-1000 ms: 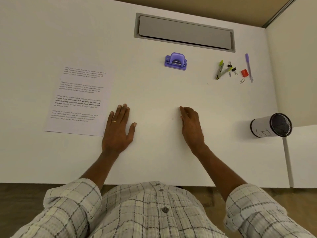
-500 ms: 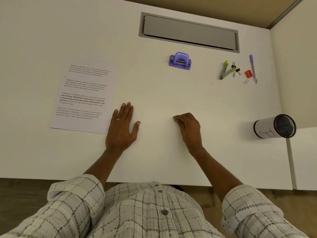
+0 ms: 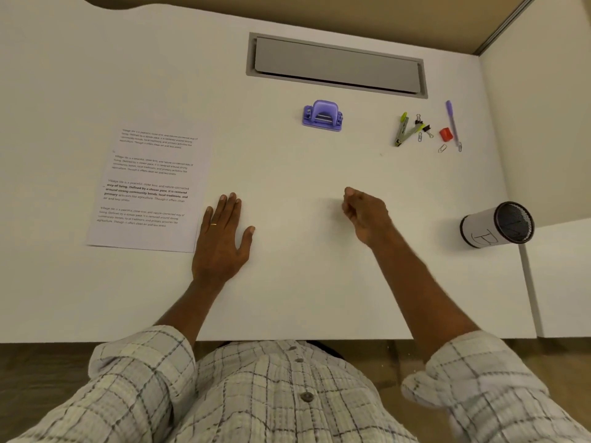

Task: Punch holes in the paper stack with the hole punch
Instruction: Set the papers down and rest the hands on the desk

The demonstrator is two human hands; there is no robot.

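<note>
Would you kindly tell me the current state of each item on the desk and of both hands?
paper stack: lying flat, printed side up, not held.
hole punch: standing apart, untouched, no paper inserted.
left hand: flat on the desk, fingers straight.
right hand: fingers curled, holding nothing.
stapler: hinged open in a V.
mesh cup: tipped on its side.
cable hatch: lid down.

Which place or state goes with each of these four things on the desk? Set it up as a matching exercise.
Column A
1. hole punch
2. paper stack
3. pen cup
4. left hand

Column B
a. lying on its side, at the right
b. palm down, fingers straight
c. purple, far centre
d. printed side up, at the left

Pairs: 1-c; 2-d; 3-a; 4-b
</note>
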